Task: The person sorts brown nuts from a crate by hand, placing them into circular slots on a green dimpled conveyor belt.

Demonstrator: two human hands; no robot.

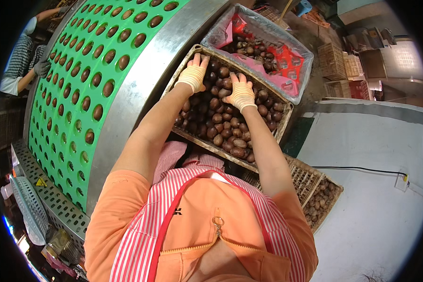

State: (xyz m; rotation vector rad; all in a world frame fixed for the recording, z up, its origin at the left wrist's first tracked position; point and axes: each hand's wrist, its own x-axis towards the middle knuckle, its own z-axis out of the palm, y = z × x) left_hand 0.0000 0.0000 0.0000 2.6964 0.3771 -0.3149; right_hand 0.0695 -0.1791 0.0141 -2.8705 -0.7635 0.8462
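The head view is showing, at ten o'clock, a co-worker's dark-gloved hand (42,68) working at the edge of a green panel (85,88), whose holes are holding brown fruits. Just short of twelve, the left hand (192,76) is reaching into the crate (210,148) with fingers extended and thumb apart; whether it is gripping anything, I cannot tell. The round, dark brown fruits (226,123) are filling that crate, lying from the middle toward twelve and one. Toward one, the right hand (242,93) is resting on them, fingers loosely spread. Farther out at one, a plastic-lined bin (306,67) is holding more fruits; at four, a lower crate (305,180) is holding others.
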